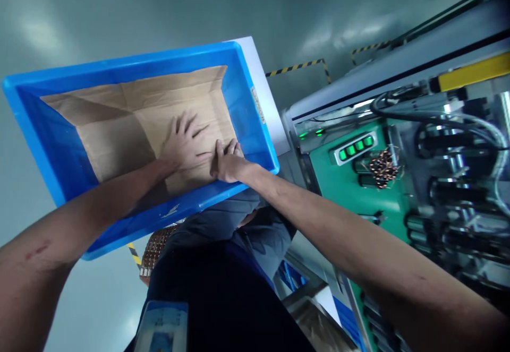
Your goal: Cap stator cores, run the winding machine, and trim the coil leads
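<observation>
In the head view, brown paper (115,139) lines the inside of a blue plastic crate (131,68). My left hand (185,144) lies flat on the paper with its fingers spread. Close beside it, my right hand (230,162) presses on the paper at the crate's near right corner, fingers stretched out and slightly bent. Neither hand holds anything. The paper shows fold creases, and its far edge stands up against the crate wall.
A white surface (265,94) shows beneath the crate's right end. To the right, a machine bench with a green top (338,174) carries copper-wire parts (383,169), metal cylinders, cables and a green-lit button strip (356,148). Yellow-black tape (297,68) marks the floor.
</observation>
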The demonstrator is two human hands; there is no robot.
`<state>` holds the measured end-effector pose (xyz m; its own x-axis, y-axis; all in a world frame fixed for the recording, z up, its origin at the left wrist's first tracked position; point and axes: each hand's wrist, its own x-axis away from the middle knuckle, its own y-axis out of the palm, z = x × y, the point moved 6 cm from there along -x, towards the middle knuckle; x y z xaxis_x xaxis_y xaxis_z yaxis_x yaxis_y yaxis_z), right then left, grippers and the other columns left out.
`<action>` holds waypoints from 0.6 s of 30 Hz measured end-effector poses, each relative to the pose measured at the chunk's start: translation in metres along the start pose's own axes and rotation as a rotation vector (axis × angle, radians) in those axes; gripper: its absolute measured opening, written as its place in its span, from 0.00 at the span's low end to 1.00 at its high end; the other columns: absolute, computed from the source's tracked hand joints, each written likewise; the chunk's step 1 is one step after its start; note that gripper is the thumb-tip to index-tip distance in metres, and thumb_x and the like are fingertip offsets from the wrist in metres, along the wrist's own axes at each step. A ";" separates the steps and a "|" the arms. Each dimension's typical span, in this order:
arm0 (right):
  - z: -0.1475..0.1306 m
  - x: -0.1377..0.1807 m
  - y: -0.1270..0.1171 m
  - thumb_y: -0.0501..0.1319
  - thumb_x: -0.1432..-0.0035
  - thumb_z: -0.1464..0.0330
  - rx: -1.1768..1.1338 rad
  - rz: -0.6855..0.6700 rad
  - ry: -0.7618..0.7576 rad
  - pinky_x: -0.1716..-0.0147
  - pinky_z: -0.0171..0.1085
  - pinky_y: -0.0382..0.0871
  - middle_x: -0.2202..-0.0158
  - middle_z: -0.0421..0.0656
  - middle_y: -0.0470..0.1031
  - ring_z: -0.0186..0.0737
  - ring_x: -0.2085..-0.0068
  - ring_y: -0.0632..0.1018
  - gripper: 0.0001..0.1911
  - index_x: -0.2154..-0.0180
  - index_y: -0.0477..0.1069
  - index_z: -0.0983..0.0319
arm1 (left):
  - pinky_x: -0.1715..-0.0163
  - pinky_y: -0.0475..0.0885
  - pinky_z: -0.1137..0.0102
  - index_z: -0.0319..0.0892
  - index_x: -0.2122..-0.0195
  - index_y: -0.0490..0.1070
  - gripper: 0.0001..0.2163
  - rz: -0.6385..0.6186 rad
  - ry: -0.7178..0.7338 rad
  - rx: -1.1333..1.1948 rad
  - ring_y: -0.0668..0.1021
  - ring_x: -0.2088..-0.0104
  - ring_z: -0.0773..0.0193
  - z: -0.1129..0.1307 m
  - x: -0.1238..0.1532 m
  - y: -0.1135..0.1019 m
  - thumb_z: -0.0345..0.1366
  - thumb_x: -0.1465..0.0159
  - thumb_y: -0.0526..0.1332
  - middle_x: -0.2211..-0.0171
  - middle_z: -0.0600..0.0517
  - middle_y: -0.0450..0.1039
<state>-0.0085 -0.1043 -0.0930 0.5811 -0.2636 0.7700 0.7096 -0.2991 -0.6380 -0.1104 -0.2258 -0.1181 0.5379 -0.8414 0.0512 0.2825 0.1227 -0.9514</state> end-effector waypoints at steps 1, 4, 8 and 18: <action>0.000 0.006 0.001 0.74 0.22 0.51 0.000 -0.030 0.022 0.14 0.78 0.52 0.07 0.60 0.44 0.79 0.10 0.54 0.55 0.09 0.50 0.56 | 0.14 0.46 0.26 0.46 0.12 0.65 0.45 -0.007 0.012 0.002 0.49 0.09 0.19 0.006 -0.001 0.002 0.63 0.23 0.68 0.08 0.34 0.48; 0.002 0.024 -0.002 0.74 0.21 0.52 -0.009 -0.095 0.049 0.20 0.75 0.69 0.14 0.55 0.64 0.70 0.18 0.71 0.39 0.18 0.70 0.55 | 0.13 0.45 0.25 0.44 0.11 0.64 0.44 -0.014 0.052 0.011 0.48 0.09 0.21 0.019 -0.005 0.004 0.62 0.21 0.65 0.08 0.37 0.47; 0.005 0.040 -0.013 0.74 0.20 0.53 -0.017 -0.131 0.034 0.24 0.70 0.76 0.19 0.55 0.72 0.65 0.23 0.77 0.33 0.23 0.74 0.58 | 0.11 0.45 0.30 0.40 0.11 0.63 0.40 -0.027 0.150 0.019 0.53 0.09 0.29 0.021 -0.024 0.003 0.56 0.19 0.60 0.09 0.40 0.54; 0.002 0.047 -0.015 0.74 0.20 0.54 -0.083 -0.140 0.041 0.21 0.72 0.72 0.16 0.55 0.68 0.68 0.20 0.74 0.36 0.21 0.72 0.57 | 0.10 0.52 0.49 0.29 0.11 0.57 0.42 -0.033 0.314 -0.003 0.58 0.10 0.48 -0.012 -0.099 -0.021 0.52 0.19 0.53 0.10 0.41 0.57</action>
<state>0.0086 -0.1105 -0.0469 0.4605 -0.2506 0.8515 0.7463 -0.4100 -0.5243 -0.1796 -0.1514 -0.1066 0.2569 -0.9663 -0.0142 0.2927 0.0918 -0.9518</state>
